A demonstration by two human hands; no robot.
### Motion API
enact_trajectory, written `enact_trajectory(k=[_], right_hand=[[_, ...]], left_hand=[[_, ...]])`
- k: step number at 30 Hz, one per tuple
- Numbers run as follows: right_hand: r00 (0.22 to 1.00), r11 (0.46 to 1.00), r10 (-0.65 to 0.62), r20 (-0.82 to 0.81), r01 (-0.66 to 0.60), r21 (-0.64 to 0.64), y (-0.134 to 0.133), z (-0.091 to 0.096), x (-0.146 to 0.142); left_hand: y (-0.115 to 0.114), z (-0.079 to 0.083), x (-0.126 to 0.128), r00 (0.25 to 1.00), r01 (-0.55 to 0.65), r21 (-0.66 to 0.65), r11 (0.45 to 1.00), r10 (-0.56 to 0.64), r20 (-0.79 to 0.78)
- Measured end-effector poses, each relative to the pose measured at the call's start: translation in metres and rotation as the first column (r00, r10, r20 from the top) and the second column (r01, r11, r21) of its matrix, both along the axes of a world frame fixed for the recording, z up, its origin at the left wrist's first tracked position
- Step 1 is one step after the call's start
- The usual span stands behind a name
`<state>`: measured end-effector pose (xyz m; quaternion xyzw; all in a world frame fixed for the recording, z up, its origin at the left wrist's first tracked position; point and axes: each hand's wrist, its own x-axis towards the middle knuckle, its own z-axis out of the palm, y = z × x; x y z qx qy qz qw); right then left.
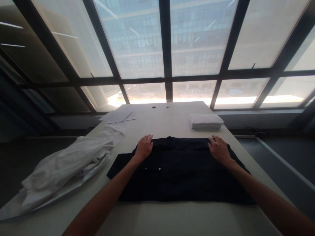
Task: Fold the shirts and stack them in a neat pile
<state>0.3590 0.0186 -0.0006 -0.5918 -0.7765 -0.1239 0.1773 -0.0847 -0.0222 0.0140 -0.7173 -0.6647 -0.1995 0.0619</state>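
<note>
A dark navy garment [182, 177] lies spread flat across the table in front of me, with two small light buttons or snaps on its left part. My left hand [144, 146] rests palm down on its far left edge, fingers stretched forward. On the far right edge lies my right hand [218, 148], also flat, its fingers slightly spread. Neither hand visibly grips the cloth. A piece of the garment, perhaps a sleeve, sticks out on the left beyond my left forearm.
The white table [162, 121] reaches to a large window. A crumpled pile of white cloth [71, 160] hangs over its left side. Behind that lie paper sheets [120, 114]. At the back right sits a neat stack of folded white cloth [206, 122].
</note>
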Motion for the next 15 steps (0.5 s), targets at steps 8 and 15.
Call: enact_trajectory(k=[8, 15], right_hand=[[0.997, 0.955, -0.056, -0.060, 0.036, -0.293, -0.059, -0.053, -0.008], [0.994, 0.950, -0.093, -0.049, 0.074, -0.302, -0.061, -0.045, -0.017]], left_hand=[[-0.073, -0.039, 0.019, 0.997, 0.015, -0.296, 0.955, -0.039, -0.072], [-0.036, -0.023, 0.026, 0.983, 0.182, -0.231, 0.956, -0.183, 0.018]])
